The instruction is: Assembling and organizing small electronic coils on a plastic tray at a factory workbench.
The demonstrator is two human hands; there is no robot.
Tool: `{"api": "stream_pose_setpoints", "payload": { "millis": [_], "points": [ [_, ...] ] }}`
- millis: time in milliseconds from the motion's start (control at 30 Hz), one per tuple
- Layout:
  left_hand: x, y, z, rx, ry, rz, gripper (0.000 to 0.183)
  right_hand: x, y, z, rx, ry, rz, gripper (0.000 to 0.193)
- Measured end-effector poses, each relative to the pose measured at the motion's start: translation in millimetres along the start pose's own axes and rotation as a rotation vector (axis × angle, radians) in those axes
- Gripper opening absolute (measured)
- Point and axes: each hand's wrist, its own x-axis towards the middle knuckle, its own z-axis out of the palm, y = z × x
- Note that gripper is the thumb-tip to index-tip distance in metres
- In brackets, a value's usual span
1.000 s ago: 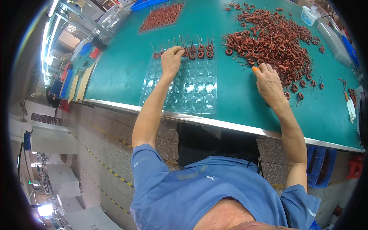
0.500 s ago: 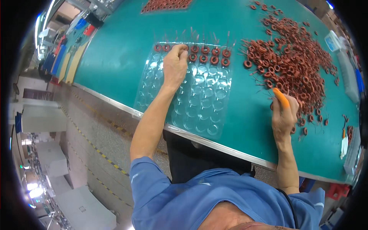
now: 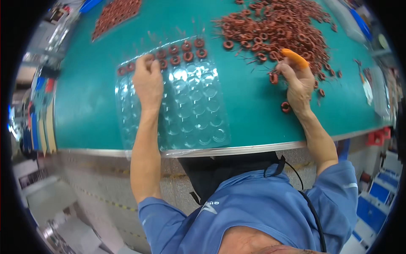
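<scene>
A clear plastic blister tray [image 3: 182, 127] with round pockets lies in front of me. Red wire-wound ring coils [image 3: 188, 56] fill pockets in its two far rows, their leads sticking out beyond the far edge. My left hand [image 3: 149, 84] reaches over the tray, thumb and fingers pinched at a coil in the far row, mostly covered by the fingertips. At the near left edge of a loose coil pile [image 3: 275, 29], my right hand [image 3: 299, 82] pinches one ring coil [image 3: 274, 78] by its upper part. An orange cover [image 3: 295, 58] sits on one right finger.
Another sheet of red coils [image 3: 116, 17] lies at the far left of the green table [image 3: 89, 106]. A single coil [image 3: 286, 106] rests nearer me than the pile. A white-and-orange tool [image 3: 366, 89] lies at the right. The table's metal edge [image 3: 245, 150] runs before me.
The whole view has turned and shifted. My right hand has drawn a coil to the pile's near left edge, where it now shows plainly. My left hand stays at the tray's far row.
</scene>
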Motion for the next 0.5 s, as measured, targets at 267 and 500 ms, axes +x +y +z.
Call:
{"api": "stream_pose_setpoints", "payload": {
  "millis": [267,500],
  "points": [
    [-2.7,-0.4,4.7,-0.035,-0.062,0.023,0.023,-2.5,0.9,-10.5,-0.006,-0.065,-0.019,0.037],
    [-7.9,14.2,-6.3,-0.058,0.036,0.196,0.02,-2.2,-7.8,-2.4,0.13,-0.109,-0.021,0.033]
  ]
}}
